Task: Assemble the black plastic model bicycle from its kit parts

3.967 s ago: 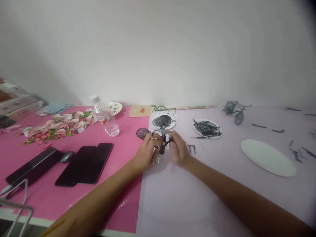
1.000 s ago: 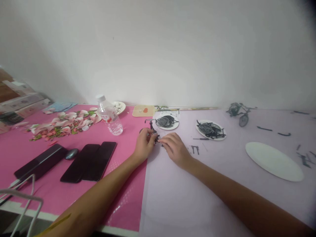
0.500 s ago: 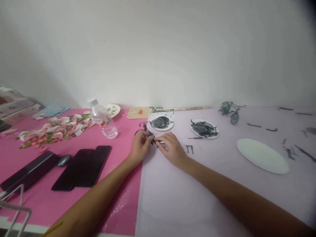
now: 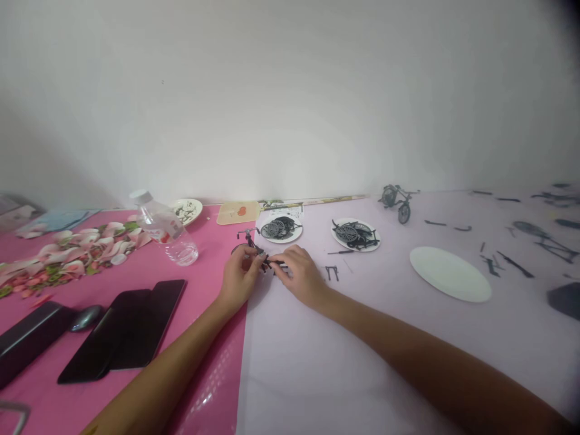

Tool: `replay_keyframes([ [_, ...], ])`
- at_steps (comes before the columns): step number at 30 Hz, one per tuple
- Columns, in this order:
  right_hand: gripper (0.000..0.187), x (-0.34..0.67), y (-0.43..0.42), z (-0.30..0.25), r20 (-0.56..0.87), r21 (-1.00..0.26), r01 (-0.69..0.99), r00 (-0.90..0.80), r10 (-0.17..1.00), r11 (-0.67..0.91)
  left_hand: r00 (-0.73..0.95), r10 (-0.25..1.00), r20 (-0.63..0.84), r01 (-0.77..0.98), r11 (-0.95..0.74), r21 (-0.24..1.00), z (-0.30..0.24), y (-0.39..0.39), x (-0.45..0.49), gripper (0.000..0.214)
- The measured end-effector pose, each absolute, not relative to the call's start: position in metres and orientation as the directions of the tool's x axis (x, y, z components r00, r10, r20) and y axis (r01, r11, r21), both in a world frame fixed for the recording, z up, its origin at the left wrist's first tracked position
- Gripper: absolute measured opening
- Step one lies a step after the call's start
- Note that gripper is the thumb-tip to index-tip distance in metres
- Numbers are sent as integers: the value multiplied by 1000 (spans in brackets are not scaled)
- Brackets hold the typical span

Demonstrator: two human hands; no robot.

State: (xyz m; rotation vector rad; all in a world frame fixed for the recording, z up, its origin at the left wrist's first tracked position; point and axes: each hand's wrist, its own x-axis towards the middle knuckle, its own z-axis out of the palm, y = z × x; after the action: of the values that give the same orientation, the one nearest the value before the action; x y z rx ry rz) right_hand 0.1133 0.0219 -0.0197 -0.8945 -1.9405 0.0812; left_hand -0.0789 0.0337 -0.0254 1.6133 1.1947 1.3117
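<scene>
A small model bicycle (image 4: pixel 254 243) with dark handlebars is held between my two hands, over the seam of the pink and pale table covers. My left hand (image 4: pixel 238 278) is closed around its frame, thumb and fingers pressed together. From the right, my right hand (image 4: pixel 304 277) pinches a thin dark part (image 4: pixel 277 263) at the bicycle's rear or lower end; whether it is joined to the frame I cannot tell. Fingers hide much of the model. Beside my right hand lie a small forked black piece (image 4: pixel 332 273) and a thin black rod (image 4: pixel 341 252).
Two white plates, a left one (image 4: pixel 296 237) and a right one (image 4: pixel 372 246), hold wheels and black parts. A finished-looking model bicycle (image 4: pixel 397 202), a bare white plate (image 4: pixel 448 275) and loose parts lie rightward. Leftward are a bottle (image 4: pixel 165 232), phones (image 4: pixel 149 326) and petals (image 4: pixel 81 254).
The view has turned slightly right, so the table things sit farther left. Both hands keep their hold on the model bicycle and the thin part, with little other visible change.
</scene>
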Motion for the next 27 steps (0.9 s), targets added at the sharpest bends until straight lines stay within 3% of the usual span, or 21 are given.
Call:
replay_keyframes([
  [7,16,113,22,-22,746,-453,549,-199,636,702,75,953,292,193,-302,934,-25,33,-79,32],
  [15,6,112,21,-19,740,-428,619,-180,649,659,97,946,310,183,-323,928,-27,33,-79,30],
  [27,27,114,20,-18,715,-422,631,-210,667,651,141,937,321,151,-341,928,-26,32,-78,28],
])
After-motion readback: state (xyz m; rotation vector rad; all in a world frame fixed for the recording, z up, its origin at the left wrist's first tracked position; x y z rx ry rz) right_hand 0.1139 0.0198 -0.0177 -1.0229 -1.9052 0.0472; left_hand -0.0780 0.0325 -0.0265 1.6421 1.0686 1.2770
